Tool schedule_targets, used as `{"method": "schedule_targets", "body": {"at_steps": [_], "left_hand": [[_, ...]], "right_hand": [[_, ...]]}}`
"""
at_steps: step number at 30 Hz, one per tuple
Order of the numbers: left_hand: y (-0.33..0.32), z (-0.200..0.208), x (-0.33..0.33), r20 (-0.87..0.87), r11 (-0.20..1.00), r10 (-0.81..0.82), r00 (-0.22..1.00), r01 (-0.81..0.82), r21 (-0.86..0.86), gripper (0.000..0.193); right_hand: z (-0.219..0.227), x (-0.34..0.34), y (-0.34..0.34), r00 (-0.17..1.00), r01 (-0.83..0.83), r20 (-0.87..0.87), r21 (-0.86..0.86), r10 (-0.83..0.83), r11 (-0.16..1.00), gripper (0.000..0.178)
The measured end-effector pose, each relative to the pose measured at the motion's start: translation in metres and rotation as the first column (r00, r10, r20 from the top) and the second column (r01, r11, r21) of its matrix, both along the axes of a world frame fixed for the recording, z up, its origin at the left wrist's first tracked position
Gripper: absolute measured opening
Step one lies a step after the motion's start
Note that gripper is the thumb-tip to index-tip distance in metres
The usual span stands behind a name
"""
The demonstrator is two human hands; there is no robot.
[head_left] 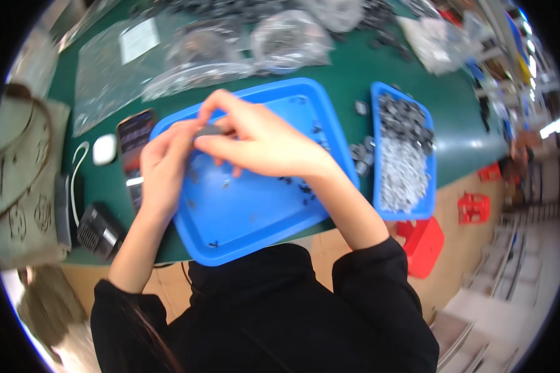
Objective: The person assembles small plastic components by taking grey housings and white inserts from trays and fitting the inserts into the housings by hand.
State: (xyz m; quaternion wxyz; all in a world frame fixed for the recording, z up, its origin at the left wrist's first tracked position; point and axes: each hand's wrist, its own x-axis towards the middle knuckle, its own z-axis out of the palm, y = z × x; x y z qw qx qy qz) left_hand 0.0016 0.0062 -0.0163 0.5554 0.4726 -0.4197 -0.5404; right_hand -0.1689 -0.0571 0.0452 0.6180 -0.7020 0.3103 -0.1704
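here, mid-assembly over the large blue tray point(255, 214): small dark grey part point(209, 131) pinched between both hands, above the tray's upper left region and clear of its floor. judged step: fitting or pressing something onto the part, fingers doing fine work rather than picking or placing. left hand point(165, 165) curled around the part from the left, fingertips closed on its near end, wrist bent, forearm rising from the lower edge. right hand point(261, 140) arched over from the right, thumb and forefinger clamped on the part's other end, remaining fingers fanned loosely above the tray; forearm crossing the tray's lower right rim, black sleeve point(379, 273) pushed back at the elbow. neither hand released, neither fully clenched. next move judged to call for steady opposed pressure and alignment of small mating features, hidden here under the fingers. scattered tiny black pieces point(305, 186) on the tray floor, near the right wrist. narrower blue bin point(407, 214) of dark and pale components just beside, to the right, on the green table point(354, 68).
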Motion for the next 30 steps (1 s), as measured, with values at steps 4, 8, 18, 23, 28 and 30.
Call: {"method": "schedule_targets", "body": {"at_steps": [4,8,18,23,28,30], "left_hand": [[0.003,0.003,-0.009,-0.073,1.0,0.003,0.997,-0.003,-0.008,0.034],[0.002,-0.009,-0.003,-0.046,0.999,-0.037,0.998,0.036,-0.038,0.035],[0.0,-0.005,-0.007,0.046,0.999,-0.031,0.998,0.032,-0.028,0.034],[-0.001,-0.005,-0.008,0.041,1.0,-0.028,0.999,0.028,-0.014,0.034],[0.003,0.0,-0.009,0.054,0.999,-0.039,0.998,0.038,0.011,0.033],[0.002,0.001,-0.01,0.048,1.0,-0.027,0.998,0.027,0.004,0.033]], "right_hand": [[0.017,-0.052,0.003,0.986,0.156,-0.017,-0.281,-0.168,0.947,0.025],[0.023,-0.142,0.002,0.85,0.333,-0.128,-0.621,-0.511,0.709,0.018],[0.012,-0.342,-0.026,0.362,0.527,-0.11,-0.795,-0.926,0.301,0.03],[0.026,-0.356,-0.053,0.354,0.334,-0.587,-0.648,-0.728,0.685,0.035],[0.056,-0.326,-0.101,0.226,0.302,-0.695,-0.616,-0.683,0.727,0.031],[0.051,-0.316,-0.142,0.319,0.317,-0.539,-0.715,-0.78,0.623,0.034]]}}
